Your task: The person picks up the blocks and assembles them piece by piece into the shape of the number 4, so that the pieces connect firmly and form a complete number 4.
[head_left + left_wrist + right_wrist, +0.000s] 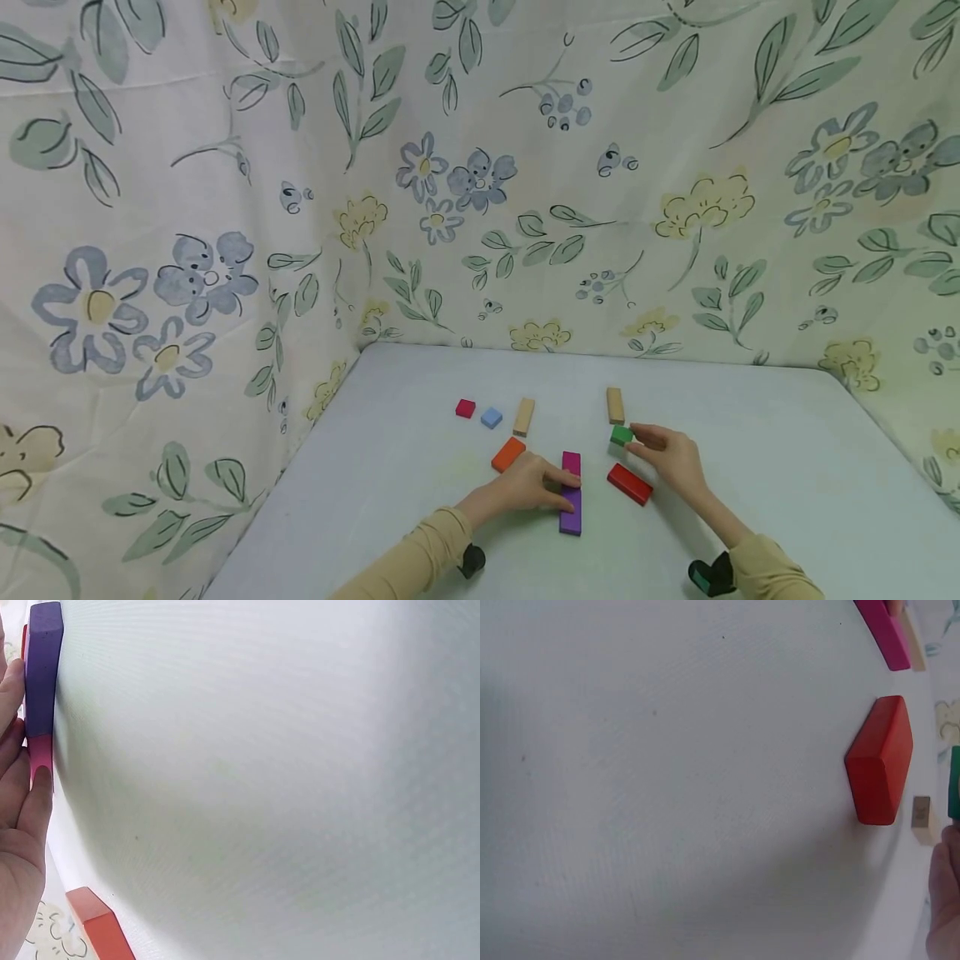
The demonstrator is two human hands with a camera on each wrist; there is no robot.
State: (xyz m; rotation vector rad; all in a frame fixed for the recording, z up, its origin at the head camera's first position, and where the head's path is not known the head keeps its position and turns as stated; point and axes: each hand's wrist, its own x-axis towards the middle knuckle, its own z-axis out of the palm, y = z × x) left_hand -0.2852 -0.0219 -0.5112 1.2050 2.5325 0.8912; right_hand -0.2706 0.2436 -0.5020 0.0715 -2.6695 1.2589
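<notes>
A purple block (571,523) and a magenta block (572,462) lie end to end in a line on the white table. My left hand (525,483) holds them where they meet, thumb over the purple one and fingers at the magenta one; part of both is covered. In the left wrist view, fingers lie along the side of the purple block (43,675) and the magenta block (42,754). My right hand (673,458) pinches a small green block (621,435) between thumb and finger. Just nearer me lies a red block (630,484), also large in the right wrist view.
An orange block (508,455) lies beside my left hand. Farther back are two natural wood blocks, one on the left (524,417) and one on the right (615,406), plus a small blue block (491,417) and a small red cube (465,408). Floral cloth (525,275) hangs behind the table.
</notes>
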